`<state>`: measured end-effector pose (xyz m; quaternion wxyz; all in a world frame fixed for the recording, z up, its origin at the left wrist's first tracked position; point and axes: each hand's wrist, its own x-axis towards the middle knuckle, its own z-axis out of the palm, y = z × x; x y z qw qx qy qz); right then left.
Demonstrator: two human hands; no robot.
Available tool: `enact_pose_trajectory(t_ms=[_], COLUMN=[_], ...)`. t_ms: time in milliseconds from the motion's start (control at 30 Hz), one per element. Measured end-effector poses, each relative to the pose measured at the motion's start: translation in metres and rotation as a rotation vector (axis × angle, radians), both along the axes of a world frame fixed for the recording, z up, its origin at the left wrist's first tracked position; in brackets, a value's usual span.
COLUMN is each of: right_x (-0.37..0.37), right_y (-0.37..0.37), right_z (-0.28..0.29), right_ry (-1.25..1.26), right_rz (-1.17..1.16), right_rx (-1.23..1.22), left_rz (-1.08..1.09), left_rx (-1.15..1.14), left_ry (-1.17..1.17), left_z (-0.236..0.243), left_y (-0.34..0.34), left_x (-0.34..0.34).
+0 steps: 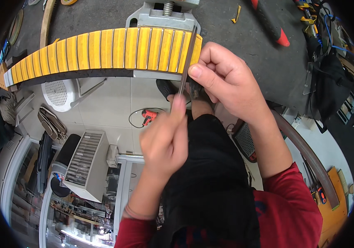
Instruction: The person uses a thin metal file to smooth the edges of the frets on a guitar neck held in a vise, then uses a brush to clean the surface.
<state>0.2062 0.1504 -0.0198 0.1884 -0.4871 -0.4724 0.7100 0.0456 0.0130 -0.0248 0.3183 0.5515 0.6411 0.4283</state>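
Nearest the camera are the person's red sleeves [296,206] and dark apron [214,186], filling the lower middle of the head view. From them both forearms rise toward the bench edge.

The left hand [164,144] is curled shut around the near end of a thin flat file [187,62], thumb and fingers pinching the steel. The right hand [226,80] closes on the file higher up, thumb pressed to its flat side, fingers folded behind. The file runs up and away from the person and lies across the right end of the neck [102,51], a long fretboard masked in yellow tape with bare metal frets showing between the strips. The neck is clamped in a grey vise [164,18] at the edge of the dark bench [247,33].

As I judge it, the filing stands at the last frets on the right; every strip of tape is still in place, so the masking has not come off. Whether the frets to the left are already dressed I cannot tell.

Below, on the tiled floor [110,103], lie a small red tool [148,117] with its cord and a white fan [59,94].
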Motion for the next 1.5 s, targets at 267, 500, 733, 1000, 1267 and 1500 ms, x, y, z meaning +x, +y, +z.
enact_pose_trajectory(t_ms=[267, 500, 733, 1000, 1267, 1500], right_x=[-0.003, -0.002, 0.002, 0.001, -0.002, 0.001], right_y=[-0.001, -0.001, -0.003, 0.001, 0.002, -0.002], right_z=[0.001, 0.001, -0.002, -0.002, 0.005, -0.003], right_ry=[0.002, 0.012, -0.016, 0.064, 0.038, 0.029], right_rz=[-0.005, 0.016, 0.033, 0.010, 0.026, 0.015], right_rx=[-0.007, 0.036, 0.049, -0.032, -0.023, 0.024], left_rz=[-0.014, 0.044, 0.012, -0.003, -0.003, -0.089], left_rx=[0.071, -0.017, -0.098, 0.027, 0.099, -0.081], left_ry=[0.021, -0.193, -0.281, -0.185, -0.015, 0.038], left_z=[-0.009, -0.017, -0.022, -0.011, -0.002, -0.002], left_y=[-0.070, -0.082, -0.058, -0.013, 0.036, -0.055], left_x=[-0.012, -0.013, -0.012, -0.007, -0.002, -0.015])
